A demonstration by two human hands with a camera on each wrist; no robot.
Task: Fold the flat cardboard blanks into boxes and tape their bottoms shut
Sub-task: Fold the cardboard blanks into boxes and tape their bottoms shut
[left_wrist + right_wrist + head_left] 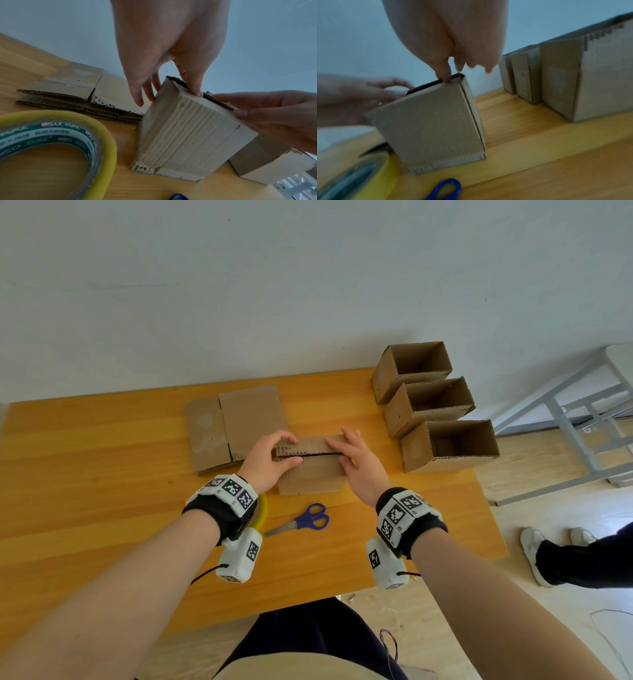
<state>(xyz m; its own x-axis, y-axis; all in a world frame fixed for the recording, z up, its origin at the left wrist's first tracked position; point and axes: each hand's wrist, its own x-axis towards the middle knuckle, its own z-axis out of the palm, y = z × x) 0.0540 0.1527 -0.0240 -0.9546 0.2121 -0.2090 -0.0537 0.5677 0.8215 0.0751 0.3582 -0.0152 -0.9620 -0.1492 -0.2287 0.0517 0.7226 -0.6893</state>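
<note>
Cardboard, as a half-formed box [313, 465], is stood on the wooden table [102, 474] between the flat blanks [236, 429] on the left and three finished boxes [445, 445] on the right, its long axis left to right and its closed flaps upward. The left hand [269, 462] is curled over the left end, thumb on the near flap; the right hand [356, 463] is laid on with straight, slightly spread fingers. If pressure is eased, the flaps could spring open, since the tape roll [56, 135] lies unused.

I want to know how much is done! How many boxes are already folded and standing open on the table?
3, in a row at the table's far right: the farthest box by the wall, the middle box, and the nearest box. A fourth is being folded in the hands.
</note>
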